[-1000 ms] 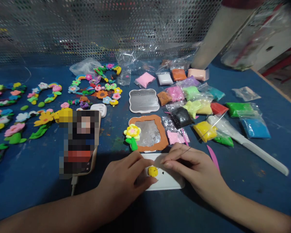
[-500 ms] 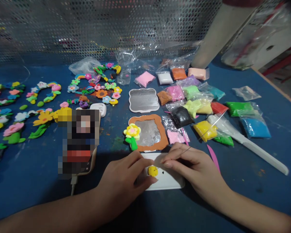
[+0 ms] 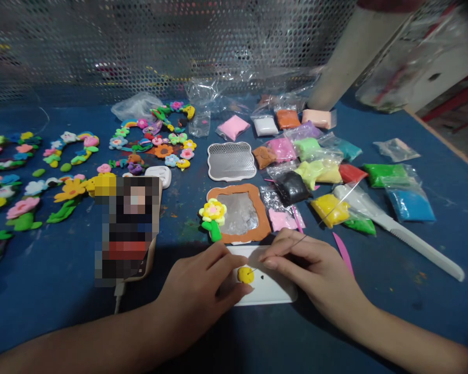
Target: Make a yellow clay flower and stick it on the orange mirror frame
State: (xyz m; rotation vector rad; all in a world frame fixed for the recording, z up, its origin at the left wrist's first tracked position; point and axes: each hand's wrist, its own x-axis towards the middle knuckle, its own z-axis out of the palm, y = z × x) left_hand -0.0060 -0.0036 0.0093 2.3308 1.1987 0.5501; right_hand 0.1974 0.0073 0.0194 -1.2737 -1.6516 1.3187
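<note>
On a white rectangular board [image 3: 276,296] lies a small yellow lump of clay [image 3: 245,275]. The thumb and index finger of my left hand [image 3: 203,283] close around its sides and steady it. Pinched in my right hand [image 3: 308,265] is a thin dark wire [image 3: 302,239], its tip touching the lump's right side. A tiny black bit [image 3: 262,277] rests on the board between the hands. Just beyond the board is a mirror [image 3: 237,213] with a brown clay border and a yellow clay flower [image 3: 212,210] on its left edge.
Behind stands a second, plain mirror [image 3: 232,161]. Bagged coloured clay [image 3: 292,187], a white serrated knife [image 3: 421,244] and a pink tool [image 3: 343,252] lie to the right. A phone [image 3: 140,228] with a cable and several clay flower pieces [image 3: 70,189] occupy the left.
Hardly anything differs. Both hands keep their places, and the wire tip stays at the yellow lump with at most a very slight shift.
</note>
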